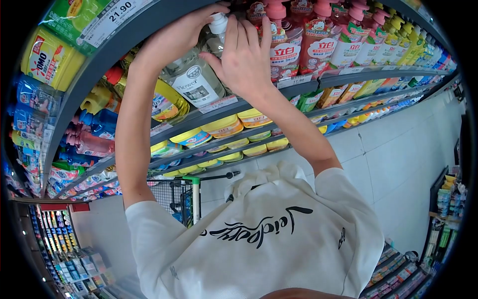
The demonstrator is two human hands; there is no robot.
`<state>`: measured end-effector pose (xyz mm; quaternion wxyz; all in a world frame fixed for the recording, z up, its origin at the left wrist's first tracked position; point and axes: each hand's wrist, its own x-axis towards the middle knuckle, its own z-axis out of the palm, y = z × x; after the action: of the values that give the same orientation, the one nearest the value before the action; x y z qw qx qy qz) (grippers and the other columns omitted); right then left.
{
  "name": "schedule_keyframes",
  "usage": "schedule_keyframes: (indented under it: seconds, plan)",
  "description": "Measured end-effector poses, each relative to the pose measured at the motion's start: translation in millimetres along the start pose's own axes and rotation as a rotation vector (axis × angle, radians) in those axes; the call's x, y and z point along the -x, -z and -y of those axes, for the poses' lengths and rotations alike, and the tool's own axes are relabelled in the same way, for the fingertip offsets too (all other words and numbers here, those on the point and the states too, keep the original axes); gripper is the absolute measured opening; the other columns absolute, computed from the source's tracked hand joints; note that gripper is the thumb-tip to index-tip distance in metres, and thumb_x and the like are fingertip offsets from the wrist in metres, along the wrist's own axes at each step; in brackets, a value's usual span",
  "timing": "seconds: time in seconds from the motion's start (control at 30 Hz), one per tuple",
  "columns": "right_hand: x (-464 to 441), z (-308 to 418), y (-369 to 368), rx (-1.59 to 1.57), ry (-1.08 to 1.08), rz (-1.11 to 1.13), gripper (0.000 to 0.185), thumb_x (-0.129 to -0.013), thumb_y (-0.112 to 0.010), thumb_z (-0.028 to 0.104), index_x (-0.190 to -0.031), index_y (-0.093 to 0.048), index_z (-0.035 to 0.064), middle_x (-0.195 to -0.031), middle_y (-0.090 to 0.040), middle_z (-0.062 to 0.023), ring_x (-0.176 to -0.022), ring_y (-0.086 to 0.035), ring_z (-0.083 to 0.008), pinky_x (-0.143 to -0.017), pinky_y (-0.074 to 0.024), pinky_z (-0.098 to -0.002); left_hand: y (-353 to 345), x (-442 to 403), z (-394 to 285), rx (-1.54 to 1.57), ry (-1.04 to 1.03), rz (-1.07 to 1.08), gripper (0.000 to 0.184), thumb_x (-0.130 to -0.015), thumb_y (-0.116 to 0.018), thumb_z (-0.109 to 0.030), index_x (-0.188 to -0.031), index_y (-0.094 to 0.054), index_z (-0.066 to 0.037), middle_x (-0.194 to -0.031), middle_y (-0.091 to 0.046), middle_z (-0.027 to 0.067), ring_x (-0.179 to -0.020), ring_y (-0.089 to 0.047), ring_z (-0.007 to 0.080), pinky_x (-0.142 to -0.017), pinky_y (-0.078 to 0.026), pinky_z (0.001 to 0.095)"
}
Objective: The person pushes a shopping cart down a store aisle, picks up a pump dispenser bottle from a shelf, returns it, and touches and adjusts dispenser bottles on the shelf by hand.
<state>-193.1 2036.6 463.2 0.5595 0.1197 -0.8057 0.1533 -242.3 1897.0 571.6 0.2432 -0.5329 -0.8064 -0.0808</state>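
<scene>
My left hand [191, 22] reaches to the upper shelf, its fingers curled around the white pump top [218, 23] of a clear bottle [214, 44]. My right hand [245, 62] is beside that bottle with fingers stretched upward and slightly spread, its thumb lying across the bottle's front. It covers much of the bottle, and whether it grips it is hidden. Just in front stands a larger clear bottle with a white "Flower" label [195, 85]. Red pump bottles [285, 50] stand directly right of my right hand.
More pump bottles [353, 47] continue along the shelf to the right. Yellow tubs [221, 126] fill lower shelves. A yellow OMO pack [52, 59] and a price tag [117, 20] are at upper left. A wire cart with a green-capped corner [195, 199] stands behind my left arm.
</scene>
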Motion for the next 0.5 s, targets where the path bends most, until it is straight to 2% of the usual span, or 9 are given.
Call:
schedule_keyframes:
  seconds: [0.17, 0.27, 0.37, 0.47, 0.5]
  plan:
    - [0.3, -1.4, -2.2, -0.012, 0.004, -0.022, 0.082, -0.071, -0.076, 0.044, -0.120, -0.048, -0.0148, -0.111, -0.057, -0.0217, -0.111, -0.050, -0.0337, -0.110, -0.0218, -0.0579, -0.4, -2.0, -4.9, 0.219, 0.041, 0.008, 0.025, -0.098, -0.051, -0.010, -0.120, -0.059, -0.002, -0.127, -0.062, 0.0109, -0.120, -0.056, 0.0254, -0.102, -0.041, 0.0324]
    - [0.8, -1.3, -2.0, -0.016, 0.001, -0.021, 0.082, -0.070, -0.077, 0.044, -0.120, -0.049, -0.0149, -0.112, -0.057, -0.0217, -0.111, -0.050, -0.0338, -0.110, -0.0218, -0.0579, -4.0, -5.1, -4.0, 0.222, 0.093, -0.058, 0.026, -0.098, -0.055, -0.016, -0.118, -0.059, 0.000, -0.122, -0.064, 0.0124, -0.111, -0.061, 0.0242, -0.096, -0.045, 0.0323]
    - [0.8, -1.7, -1.8, -0.019, 0.004, -0.023, 0.082, -0.070, -0.077, 0.044, -0.121, -0.049, -0.0150, -0.113, -0.056, -0.0222, -0.112, -0.050, -0.0341, -0.110, -0.0218, -0.0581, -13.7, -6.0, 2.1, 0.139, 0.336, -0.123, 0.028, -0.096, -0.059, -0.022, -0.112, -0.062, 0.001, -0.110, -0.068, 0.0139, -0.096, -0.066, 0.0233, -0.086, -0.050, 0.0321]
    - [0.7, -1.8, -1.5, -0.031, -0.003, -0.012, 0.082, -0.070, -0.077, 0.043, -0.121, -0.049, -0.0148, -0.115, -0.056, -0.0227, -0.112, -0.050, -0.0342, -0.110, -0.0220, -0.0584, -10.2, -12.1, -4.4, 0.177, 0.462, -0.086, 0.030, -0.094, -0.062, -0.026, -0.107, -0.064, 0.001, -0.098, -0.071, 0.0143, -0.083, -0.067, 0.0216, -0.078, -0.053, 0.0322]
    - [0.7, -1.9, -1.6, -0.031, -0.004, -0.014, 0.082, -0.070, -0.077, 0.043, -0.121, -0.049, -0.0148, -0.115, -0.056, -0.0227, -0.112, -0.050, -0.0343, -0.110, -0.0220, -0.0585, -12.0, -12.0, -2.4, 0.179, 0.437, -0.093, 0.030, -0.095, -0.062, -0.026, -0.106, -0.065, 0.001, -0.096, -0.071, 0.0146, -0.082, -0.067, 0.0218, -0.077, -0.052, 0.0319]
